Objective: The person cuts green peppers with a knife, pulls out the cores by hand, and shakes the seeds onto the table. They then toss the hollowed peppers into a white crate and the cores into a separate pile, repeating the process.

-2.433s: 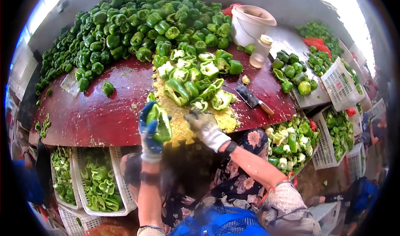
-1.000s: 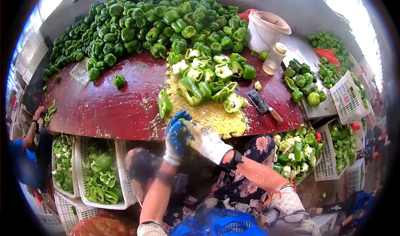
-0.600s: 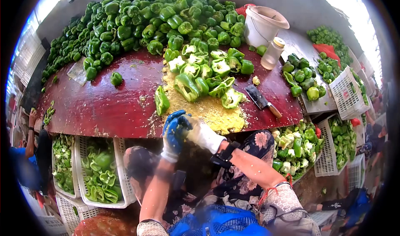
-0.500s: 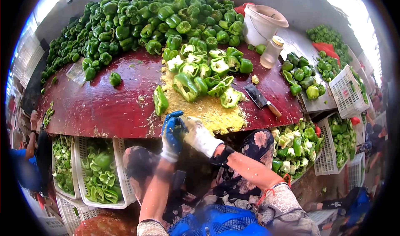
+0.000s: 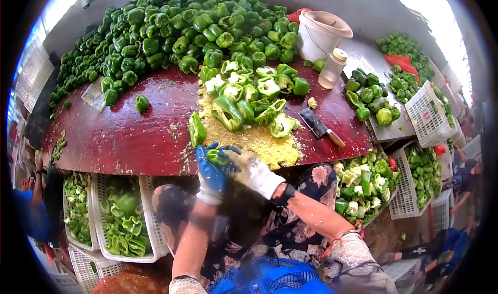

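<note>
Left hand: curled around a green pepper piece at the tabletop's near edge; left hand in a blue-palmed glove
Right hand: fingers bent against the same piece; right hand
Tabletop: cleaver right of cut peppers

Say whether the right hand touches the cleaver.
Apart. In the head view, yellow crumbs and red tabletop lie between the right hand and the cleaver.

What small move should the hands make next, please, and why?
Perhaps the right hand should press its fingers into the green pepper: the left hand cups it, those fingers are against it, and the knife lies on the table.
</note>
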Available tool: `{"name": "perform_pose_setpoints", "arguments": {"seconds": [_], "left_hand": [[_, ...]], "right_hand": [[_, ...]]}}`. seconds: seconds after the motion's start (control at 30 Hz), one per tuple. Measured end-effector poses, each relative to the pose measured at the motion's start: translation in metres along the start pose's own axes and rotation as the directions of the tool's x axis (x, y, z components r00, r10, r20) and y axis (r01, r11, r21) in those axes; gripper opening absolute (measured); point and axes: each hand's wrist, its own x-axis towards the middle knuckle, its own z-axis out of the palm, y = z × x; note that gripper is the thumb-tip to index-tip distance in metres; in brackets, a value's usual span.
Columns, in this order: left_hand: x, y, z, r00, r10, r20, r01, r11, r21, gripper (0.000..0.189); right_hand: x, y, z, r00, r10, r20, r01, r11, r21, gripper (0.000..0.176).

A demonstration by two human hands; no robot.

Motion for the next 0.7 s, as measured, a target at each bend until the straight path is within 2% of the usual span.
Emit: {"name": "perform_pose_setpoints", "arguments": {"seconds": [0.03,0.07,0.1,0.13,0.17,0.2,0.23,0.27,0.3,0.33,0.37,0.43,0.47,0.5,0.57,0.63,0.67,0.7], "left_hand": [[-0.004,0.0,0.005,0.998,-0.03,0.057,0.031,0.999,-0.016,0.05],[-0.007,0.002,0.009,0.998,-0.025,0.055,0.026,1.0,-0.015,0.05],[-0.009,0.004,0.013,0.999,0.046,0.008,-0.046,0.999,0.008,0.051],[-0.012,0.006,0.014,0.993,0.113,-0.041,-0.111,0.993,0.034,0.052],[-0.011,0.011,0.016,0.985,0.162,-0.062,-0.157,0.984,0.082,0.052],[-0.003,0.013,0.003,0.963,0.218,-0.157,-0.195,0.97,0.146,0.047],[0.004,0.013,-0.011,0.928,0.274,-0.251,-0.224,0.951,0.211,0.043],[0.003,0.015,-0.014,0.889,0.303,-0.344,-0.228,0.943,0.243,0.038],[0.002,0.017,-0.018,0.892,0.308,-0.332,-0.235,0.941,0.244,0.038],[0.0,0.018,-0.024,0.874,0.312,-0.373,-0.223,0.939,0.263,0.038],[0.001,0.013,-0.029,0.845,0.317,-0.431,-0.219,0.94,0.262,0.037],[0.002,0.008,-0.028,0.826,0.356,-0.437,-0.249,0.926,0.284,0.037],[0.003,0.007,-0.028,0.83,0.346,-0.437,-0.258,0.934,0.249,0.037],[0.005,0.007,-0.031,0.836,0.334,-0.435,-0.263,0.94,0.215,0.038],[0.009,0.005,-0.048,0.872,0.364,-0.326,-0.33,0.931,0.157,0.039],[0.002,0.009,-0.042,0.81,0.406,-0.423,-0.321,0.911,0.259,0.038],[0.0,0.014,-0.041,0.805,0.416,-0.424,-0.333,0.907,0.258,0.038],[-0.001,0.019,-0.04,0.8,0.403,-0.444,-0.317,0.913,0.258,0.038]], "right_hand": [[0.002,-0.005,0.0,1.0,-0.001,0.001,0.001,1.0,0.001,0.044],[0.009,-0.021,-0.002,0.965,0.255,-0.052,-0.234,0.938,0.256,0.043],[0.017,-0.038,-0.005,0.865,0.501,-0.03,-0.423,0.758,0.496,0.041],[0.024,-0.063,-0.02,0.992,0.108,-0.058,-0.114,0.986,-0.12,0.042],[0.034,-0.046,-0.018,0.989,0.05,-0.137,-0.035,0.993,0.114,0.038],[0.042,-0.07,-0.035,0.956,0.273,-0.106,-0.257,0.956,0.143,0.039],[0.046,-0.097,-0.054,0.872,0.484,-0.069,-0.469,0.868,0.163,0.041],[0.053,-0.035,-0.06,0.895,0.438,-0.085,-0.446,0.877,-0.18,0.045],[0.063,0.026,-0.066,0.921,0.379,-0.09,-0.371,0.782,-0.501,0.049],[0.064,-0.013,-0.07,0.821,0.557,-0.123,-0.567,0.772,-0.288,0.054],[0.068,0.001,-0.064,0.829,0.52,-0.205,-0.55,0.825,-0.131,0.058],[0.065,-0.055,-0.053,0.84,0.531,-0.116,-0.524,0.848,0.085,0.059],[0.069,-0.035,-0.033,0.868,0.451,-0.208,-0.412,0.888,0.203,0.048],[0.072,-0.071,-0.02,0.919,0.382,-0.095,-0.344,0.898,0.275,0.042],[0.083,-0.087,0.005,0.953,0.242,0.182,-0.288,0.911,0.295,0.048],[0.109,-0.093,0.013,0.958,0.267,0.104,-0.282,0.943,0.176,0.06],[0.13,-0.082,0.021,0.983,0.143,-0.119,-0.174,0.93,-0.322,0.065],[0.138,-0.071,0.018,0.945,0.302,-0.124,-0.326,0.843,-0.427,0.074]]}}
